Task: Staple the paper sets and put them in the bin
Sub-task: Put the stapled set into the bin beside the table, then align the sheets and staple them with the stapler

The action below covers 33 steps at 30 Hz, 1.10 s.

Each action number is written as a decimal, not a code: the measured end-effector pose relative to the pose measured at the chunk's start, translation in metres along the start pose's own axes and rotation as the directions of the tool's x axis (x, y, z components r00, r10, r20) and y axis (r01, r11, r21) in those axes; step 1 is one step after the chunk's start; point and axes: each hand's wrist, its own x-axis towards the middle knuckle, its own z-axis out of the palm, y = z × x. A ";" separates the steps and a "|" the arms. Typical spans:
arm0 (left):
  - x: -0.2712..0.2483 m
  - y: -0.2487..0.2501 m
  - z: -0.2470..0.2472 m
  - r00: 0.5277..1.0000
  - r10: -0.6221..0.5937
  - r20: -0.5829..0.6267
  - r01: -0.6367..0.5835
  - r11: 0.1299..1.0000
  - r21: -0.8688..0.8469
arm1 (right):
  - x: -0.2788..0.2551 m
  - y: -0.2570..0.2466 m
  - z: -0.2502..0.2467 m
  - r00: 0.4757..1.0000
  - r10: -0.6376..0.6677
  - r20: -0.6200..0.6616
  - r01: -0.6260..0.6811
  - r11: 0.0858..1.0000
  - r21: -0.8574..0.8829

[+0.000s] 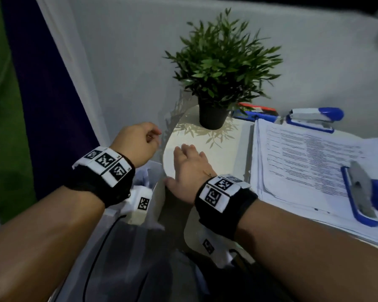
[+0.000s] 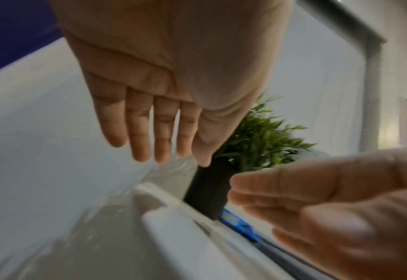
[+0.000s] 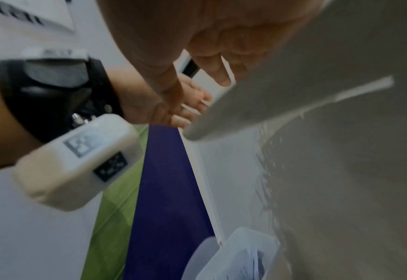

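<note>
A thick stack of printed paper sets (image 1: 303, 162) lies on the right part of the white table (image 1: 216, 153). On the stack's near right corner rests a blue and grey stapler (image 1: 367, 192). The translucent bin (image 1: 154, 171) stands beside the table's left edge and holds some papers (image 3: 240, 261). My left hand (image 1: 140, 140) hovers over the bin, its fingers (image 2: 149, 132) straight and relaxed, holding nothing. My right hand (image 1: 188, 164) lies palm down at the table's left edge, its thumb over the rim, and is also empty.
A potted green plant (image 1: 218, 83) stands at the back of the table. A second blue stapler (image 1: 314, 117) and small coloured boxes (image 1: 255, 111) lie behind the stack. A grey wall is close behind, and a purple and green panel (image 1: 42, 105) stands at the left.
</note>
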 end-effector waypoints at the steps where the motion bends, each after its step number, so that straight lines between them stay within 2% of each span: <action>1: -0.006 0.014 -0.003 0.999 0.005 0.047 -0.006 1.000 0.017 | -0.010 0.006 -0.007 1.000 -0.001 -0.010 0.001 0.999 0.046; 5: -0.024 0.056 0.004 0.966 -0.036 0.258 -0.007 0.986 0.164 | -0.067 0.039 -0.038 0.995 0.006 -0.096 0.003 0.995 0.099; 7: -0.031 0.077 0.014 0.969 -0.022 0.248 -0.021 0.986 0.168 | -0.096 0.064 -0.052 0.986 0.046 -0.160 -0.040 0.998 0.039; 10: -0.045 0.120 0.034 0.980 0.119 0.161 -0.137 0.985 0.105 | -0.135 0.114 -0.070 0.950 0.207 -0.232 -0.213 0.977 -0.003; 12: -0.054 0.149 0.050 0.962 0.189 0.196 -0.202 0.978 0.049 | -0.156 0.151 -0.077 0.882 0.337 -0.328 -0.339 0.939 0.056; 14: -0.059 0.175 0.065 0.928 0.179 0.327 -0.211 0.975 0.065 | -0.172 0.189 -0.080 0.776 0.501 -0.382 -0.460 0.865 0.200; 16: -0.058 0.193 0.077 0.882 0.120 0.456 -0.232 0.952 0.198 | -0.182 0.222 -0.078 0.693 0.665 -0.278 -0.519 0.728 0.448; 17: -0.057 0.198 0.081 0.868 0.083 0.490 -0.236 0.937 0.259 | -0.185 0.233 -0.075 0.680 0.708 -0.190 -0.500 0.637 0.587; 19: -0.052 0.203 0.085 0.869 0.018 0.495 -0.207 0.921 0.329 | -0.191 0.249 -0.066 0.694 0.716 -0.070 -0.445 0.504 0.741; 21: -0.045 0.207 0.087 0.882 -0.037 0.470 -0.152 0.921 0.358 | -0.194 0.258 -0.060 0.716 0.697 -0.040 -0.429 0.484 0.763; 25: -0.035 0.219 0.090 0.889 -0.140 0.436 -0.041 0.924 0.381 | -0.193 0.267 -0.060 0.726 0.687 -0.026 -0.399 0.451 0.798; 29: -0.035 0.229 0.101 0.891 -0.153 0.427 -0.091 0.862 0.498 | -0.197 0.278 -0.063 0.726 0.687 -0.029 -0.374 0.430 0.822; 33: -0.038 0.244 0.111 0.899 -0.090 0.429 -0.203 0.782 0.590 | -0.199 0.285 -0.063 0.722 0.692 -0.009 -0.373 0.400 0.837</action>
